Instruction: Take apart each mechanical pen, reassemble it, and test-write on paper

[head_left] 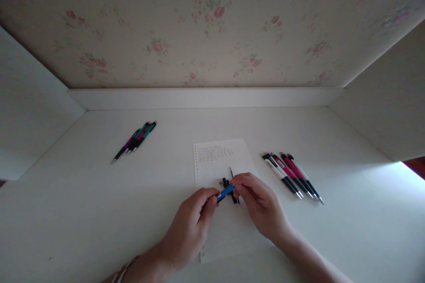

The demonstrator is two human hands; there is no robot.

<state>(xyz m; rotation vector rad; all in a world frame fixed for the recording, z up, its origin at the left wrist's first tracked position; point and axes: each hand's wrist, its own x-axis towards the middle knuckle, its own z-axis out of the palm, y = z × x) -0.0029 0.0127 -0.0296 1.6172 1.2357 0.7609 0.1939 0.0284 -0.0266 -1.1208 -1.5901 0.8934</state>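
A blue pen barrel (226, 192) is held slantwise between my two hands, above a sheet of paper. My left hand (194, 214) pinches its lower left end between thumb and fingers. At the upper right end, the fingertips of my right hand (260, 201) close on it; whether they also hold a smaller part is hidden. Beneath the barrel lie several black pen parts (234, 198), partly covered by it. A thin dark refill (231, 171) points up the page just beyond my right fingertips.
The lined paper sheet (219, 169) has handwriting near its top. Several pens with pink and white barrels (288, 172) lie to the right. Another group of pens, green, red and purple (136, 139), lies at the left. White side panels and a floral wall enclose the white desk (99, 212).
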